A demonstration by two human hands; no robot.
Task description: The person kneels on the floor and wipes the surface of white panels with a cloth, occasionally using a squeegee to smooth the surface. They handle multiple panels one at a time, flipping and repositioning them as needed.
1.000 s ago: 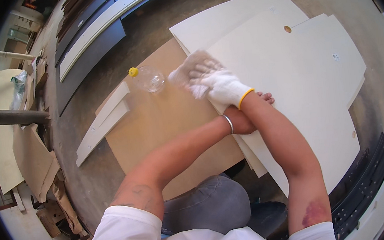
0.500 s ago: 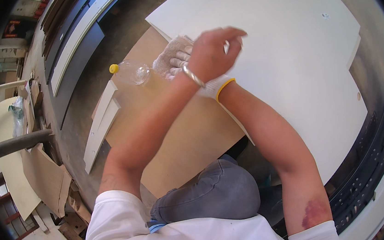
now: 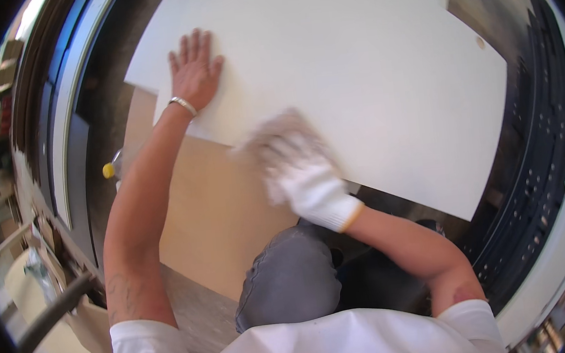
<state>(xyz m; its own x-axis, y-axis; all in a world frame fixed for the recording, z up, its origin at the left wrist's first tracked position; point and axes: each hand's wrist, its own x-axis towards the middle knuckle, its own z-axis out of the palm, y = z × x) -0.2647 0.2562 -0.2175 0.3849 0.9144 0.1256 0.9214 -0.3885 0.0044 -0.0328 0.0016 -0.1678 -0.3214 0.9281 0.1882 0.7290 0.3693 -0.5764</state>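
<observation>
My bare left hand (image 3: 195, 77), with a bracelet at the wrist, lies flat with its fingers spread on a large white board (image 3: 361, 73). A white knitted glove with a yellow cuff covers my right hand (image 3: 312, 186). Its fingers press a pale cloth (image 3: 294, 122) against the near edge of that board; both are smeared by motion. Under the white board lies a tan board (image 3: 208, 214), part of it showing on the near left. Beside my left forearm, a clear bottle with a yellow cap (image 3: 109, 171) is mostly hidden.
Dark perforated metal strips (image 3: 532, 152) stand along the right side. At the left, long panels (image 3: 68, 122) lean in a row. My bent knee (image 3: 289, 278) is close to the boards' near edge. A dark pipe (image 3: 58, 314) juts in at lower left.
My left hand has uncrossed from over my right arm and come down flat on the white board at the left. My gloved right hand has moved nearer and slightly right with the cloth.
</observation>
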